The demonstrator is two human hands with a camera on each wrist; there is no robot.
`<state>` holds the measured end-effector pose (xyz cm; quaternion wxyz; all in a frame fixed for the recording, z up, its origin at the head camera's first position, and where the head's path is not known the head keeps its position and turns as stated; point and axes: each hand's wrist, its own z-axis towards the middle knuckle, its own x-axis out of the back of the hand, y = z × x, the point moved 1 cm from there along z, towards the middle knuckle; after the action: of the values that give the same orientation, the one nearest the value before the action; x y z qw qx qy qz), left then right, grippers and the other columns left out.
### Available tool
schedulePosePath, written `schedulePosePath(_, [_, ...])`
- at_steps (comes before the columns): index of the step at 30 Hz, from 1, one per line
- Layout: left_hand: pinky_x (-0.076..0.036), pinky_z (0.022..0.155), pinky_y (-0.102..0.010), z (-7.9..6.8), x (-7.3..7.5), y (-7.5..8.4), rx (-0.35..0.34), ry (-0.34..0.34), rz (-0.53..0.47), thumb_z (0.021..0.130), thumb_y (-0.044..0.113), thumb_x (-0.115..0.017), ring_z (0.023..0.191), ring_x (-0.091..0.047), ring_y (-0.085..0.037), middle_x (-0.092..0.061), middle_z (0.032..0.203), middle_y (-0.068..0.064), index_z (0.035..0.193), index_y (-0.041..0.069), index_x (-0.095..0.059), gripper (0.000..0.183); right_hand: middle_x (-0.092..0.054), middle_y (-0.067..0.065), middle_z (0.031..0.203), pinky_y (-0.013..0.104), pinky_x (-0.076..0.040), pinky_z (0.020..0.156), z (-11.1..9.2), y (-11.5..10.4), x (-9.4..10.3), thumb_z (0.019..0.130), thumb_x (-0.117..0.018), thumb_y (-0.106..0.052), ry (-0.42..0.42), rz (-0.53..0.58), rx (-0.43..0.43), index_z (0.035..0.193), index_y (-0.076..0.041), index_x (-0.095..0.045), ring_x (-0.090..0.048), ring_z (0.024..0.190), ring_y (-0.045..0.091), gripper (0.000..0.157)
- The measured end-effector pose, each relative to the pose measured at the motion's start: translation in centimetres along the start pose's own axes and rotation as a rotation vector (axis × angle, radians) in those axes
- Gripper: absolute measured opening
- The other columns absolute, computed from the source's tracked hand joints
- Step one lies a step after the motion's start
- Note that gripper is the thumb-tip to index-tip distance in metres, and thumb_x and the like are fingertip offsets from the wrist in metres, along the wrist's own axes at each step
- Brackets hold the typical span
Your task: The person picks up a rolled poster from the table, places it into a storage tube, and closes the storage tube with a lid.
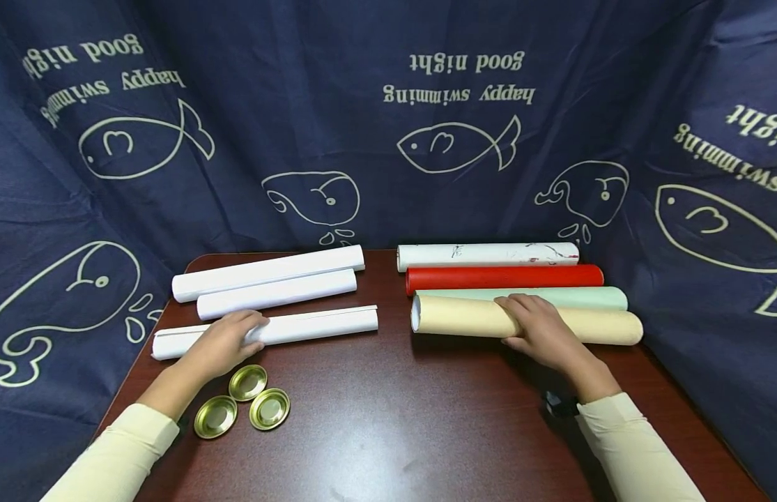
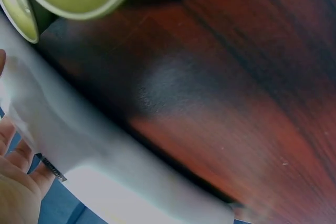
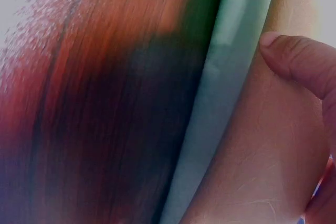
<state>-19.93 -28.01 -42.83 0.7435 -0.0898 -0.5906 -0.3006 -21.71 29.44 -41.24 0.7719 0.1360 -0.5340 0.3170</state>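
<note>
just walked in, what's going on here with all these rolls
A person is gripping two rolls, one in each hand. The left hand holds the front white roll, with two more white rolls lying behind it. The right hand holds the tan roll; behind that lie a pale green roll, a red roll and a marked white roll. Three gold-coloured dishes sit on the table near the left forearm.

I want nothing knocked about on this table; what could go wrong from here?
If the left hand slips, the white paper roll it holds might roll into the round, gold-coloured metal dishes nearby. Moving the pale yellow cylindrical roll in the right hand could nudge the light green roll close behind it.
</note>
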Motion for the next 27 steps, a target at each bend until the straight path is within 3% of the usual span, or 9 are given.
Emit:
schedulePosePath(5, [-0.047, 0.092, -0.053, -0.1, -0.3, -0.2, -0.030, 0.043, 0.026, 0.079, 0.004, -0.082, 0.108, -0.061, -0.037, -0.065, 0.114, -0.016, 0.116, 0.001, -0.065, 0.041, -0.059, 0.017, 0.120, 0.057, -0.035, 0.098, 0.4, 0.0, -0.6, 0.065, -0.089, -0.008, 0.015, 0.022, -0.005, 0.128, -0.004, -0.057, -0.052, 0.113, 0.037, 0.071])
schedulePosePath(12, [-0.048, 0.090, -0.053, -0.4, -0.4, -0.3, -0.046, 0.080, 0.016, 0.081, 0.004, -0.080, 0.106, -0.062, -0.035, -0.066, 0.113, -0.013, 0.115, 0.002, -0.066, 0.037, -0.057, 0.017, 0.123, 0.074, -0.025, 0.099, 0.4, -0.2, -1.4, 0.065, -0.090, -0.006, 0.019, 0.061, -0.045, 0.129, -0.008, -0.057, -0.049, 0.117, 0.041, 0.072])
schedulePosePath(27, [-0.049, 0.088, -0.050, -0.1, 0.7, 2.1, -0.097, 0.165, -0.024, 0.083, 0.004, -0.078, 0.105, -0.062, -0.032, -0.066, 0.110, -0.010, 0.109, 0.004, -0.067, 0.028, -0.059, 0.015, 0.124, 0.071, -0.024, 0.102, 0.0, -0.2, -3.0, 0.061, -0.092, -0.006, 0.068, 0.061, -0.043, 0.128, -0.008, -0.059, -0.051, 0.117, 0.038, 0.074])
